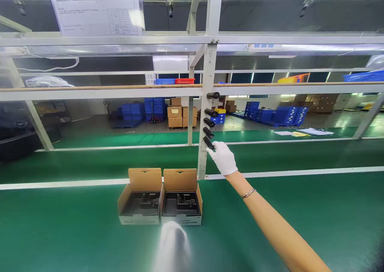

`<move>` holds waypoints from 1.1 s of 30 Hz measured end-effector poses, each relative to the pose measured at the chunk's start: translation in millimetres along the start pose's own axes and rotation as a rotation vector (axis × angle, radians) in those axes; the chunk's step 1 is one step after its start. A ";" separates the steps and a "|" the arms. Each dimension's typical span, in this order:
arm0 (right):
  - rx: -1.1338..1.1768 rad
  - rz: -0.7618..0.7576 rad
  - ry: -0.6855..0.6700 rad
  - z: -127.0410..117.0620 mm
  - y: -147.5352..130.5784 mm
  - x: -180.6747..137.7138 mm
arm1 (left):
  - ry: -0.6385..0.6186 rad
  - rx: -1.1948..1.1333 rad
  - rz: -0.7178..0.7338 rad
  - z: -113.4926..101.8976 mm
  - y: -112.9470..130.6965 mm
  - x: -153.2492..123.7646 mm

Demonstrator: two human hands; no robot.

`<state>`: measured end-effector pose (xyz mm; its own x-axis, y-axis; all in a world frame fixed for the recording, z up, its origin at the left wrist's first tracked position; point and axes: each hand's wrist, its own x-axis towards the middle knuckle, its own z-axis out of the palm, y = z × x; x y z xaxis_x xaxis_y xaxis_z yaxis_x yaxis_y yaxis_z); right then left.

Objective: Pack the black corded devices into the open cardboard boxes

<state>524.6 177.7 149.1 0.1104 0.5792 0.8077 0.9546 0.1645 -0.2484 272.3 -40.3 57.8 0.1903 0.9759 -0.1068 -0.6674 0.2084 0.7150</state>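
My right hand (223, 157), in a white glove, reaches out to the metal upright post (206, 116) and grips the lowest black cylinder (209, 143) of several stuck on the post's side. Other black cylinders (211, 113) sit higher up the post. Two open cardboard boxes stand side by side on the green belt: the left box (141, 200) and the right box (181, 200), each with a black moulded insert and its lid flap up. A pale blurred shape (174, 244) at the bottom centre may be my left hand; too blurred to tell.
The green conveyor surface (75, 232) stretches left and right with a white rail (60, 183) behind the boxes. A metal frame with shelves and a posted sheet (96, 10) stands overhead. Blue crates (156, 108) and cardboard cartons (175, 116) are stacked far behind.
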 end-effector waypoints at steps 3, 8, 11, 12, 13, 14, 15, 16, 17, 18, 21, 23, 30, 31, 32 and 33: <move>0.029 0.026 -0.021 -3.6 -0.2 6.4 | -0.069 -0.003 0.066 13.4 9.9 7.1; 0.176 0.160 -0.117 -48.4 -30.5 -5.9 | -0.155 -0.075 -0.051 34.2 23.0 14.2; 0.396 0.210 -0.474 -97.5 -75.2 -45.3 | -0.188 -0.172 -0.101 36.3 22.9 19.8; 0.413 0.192 -0.602 -114.2 -90.5 -61.0 | -0.218 -0.194 -0.116 36.6 21.0 21.3; 0.429 0.161 -0.659 -129.4 -104.5 -76.3 | -0.237 -0.204 -0.133 37.2 18.5 22.1; 0.433 0.129 -0.721 -142.7 -116.6 -90.4 | -0.243 -0.210 -0.160 38.2 15.5 22.2; 0.418 0.095 -0.765 -153.5 -126.5 -102.6 | -0.236 -0.220 -0.192 39.9 12.4 21.3; 0.395 0.062 -0.798 -161.8 -134.3 -112.6 | -0.208 -0.247 -0.216 42.1 9.5 19.5; 0.362 0.030 -0.823 -168.0 -140.0 -120.3 | -0.167 -0.289 -0.233 44.8 7.1 16.8; 0.327 -0.008 -0.831 -172.4 -143.9 -125.9 | -0.126 -0.341 -0.248 47.8 5.3 13.5; 0.301 -0.191 -0.794 -180.2 -147.9 -135.0 | -0.147 -0.481 -0.273 55.5 2.3 3.3; 0.340 -0.334 -0.781 -183.4 -146.6 -138.9 | -0.233 -0.502 -0.285 57.0 0.2 -0.7; 0.280 -0.519 -0.679 -186.9 -135.6 -152.0 | -0.112 -0.181 -0.275 52.4 -0.3 -9.8; 0.233 -0.550 -0.633 -186.5 -134.5 -153.2 | -0.093 -0.068 -0.238 54.6 3.5 -15.0; 0.171 -0.577 -0.585 -186.1 -133.8 -154.2 | -0.072 0.067 -0.175 57.6 7.7 -21.3; 0.105 -0.594 -0.540 -185.6 -133.5 -155.0 | -0.046 0.210 -0.094 61.1 11.7 -28.2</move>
<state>431.4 -82.3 156.4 -0.5817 0.6725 0.4577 0.7777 0.6246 0.0707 303.1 -69.4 111.4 0.2801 0.9479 -0.1515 -0.4819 0.2754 0.8319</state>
